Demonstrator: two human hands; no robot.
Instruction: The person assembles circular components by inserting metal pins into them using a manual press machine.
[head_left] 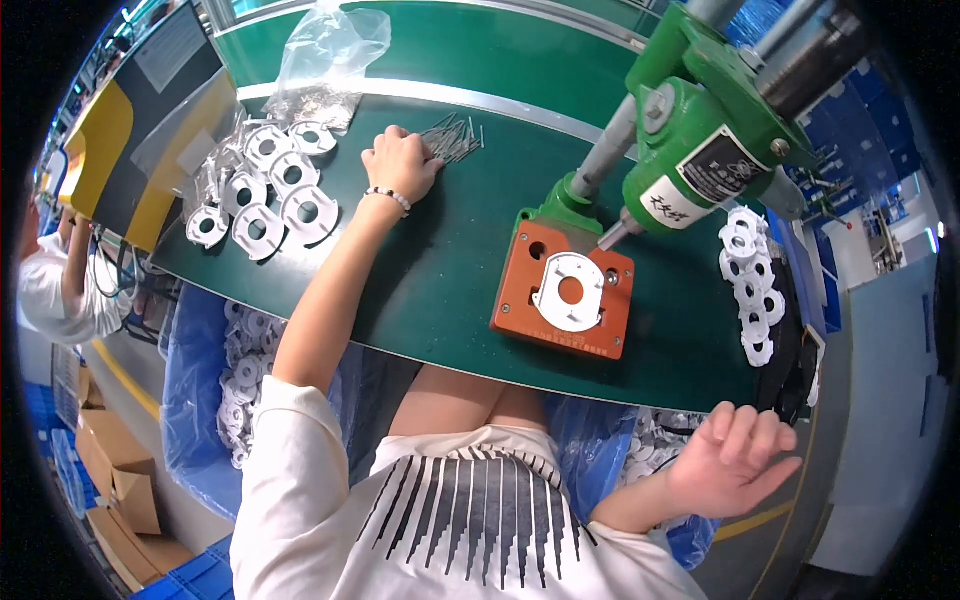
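My left hand (402, 163), with a beaded bracelet at the wrist, reaches to a pile of thin metal pins (456, 138) on the green bench. Its fingers are curled in at the pile's left edge; what they pinch is hidden. My right hand (733, 462) hovers off the bench's front right edge, fingers loosely bent, thumb apart, nothing visible in it. One white ring-shaped plastic part (570, 292) lies on the orange fixture block (510, 300), beneath the tip of a green bench press (690, 150).
Loose white plastic parts (262, 232) lie at the left beside a clear plastic bag (325, 60). Stacked white parts (750, 285) line the right side. Below the bench stands a blue-lined bin (195, 400) of parts. Another person (65, 285) is at far left.
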